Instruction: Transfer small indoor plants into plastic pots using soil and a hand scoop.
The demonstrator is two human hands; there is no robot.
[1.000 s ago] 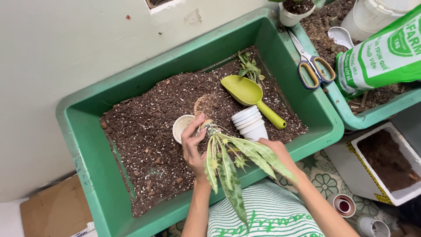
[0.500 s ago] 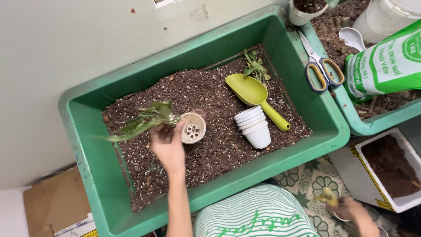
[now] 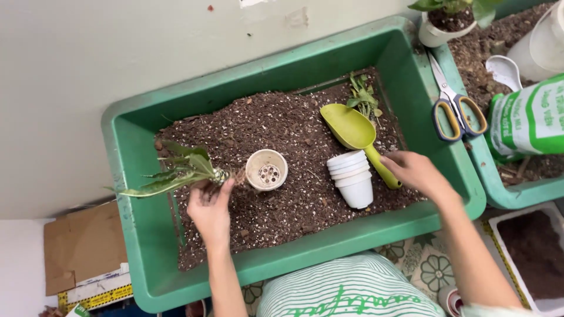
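Small plant (image 3: 176,173) lies on soil at the green tub's (image 3: 135,246) left end | left hand (image 3: 210,211) pinches its base | empty cream pot (image 3: 267,169) just beside | right hand (image 3: 414,170) fingers curl onto green scoop's (image 3: 355,132) handle | stacked white pots (image 3: 351,178) on soil near the scoop.

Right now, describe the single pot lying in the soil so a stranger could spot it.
In the big green tub of soil, look beside the left hand holding the plant. The lone cream pot lies tipped, its holed bottom showing, unlike the stacked white pots.
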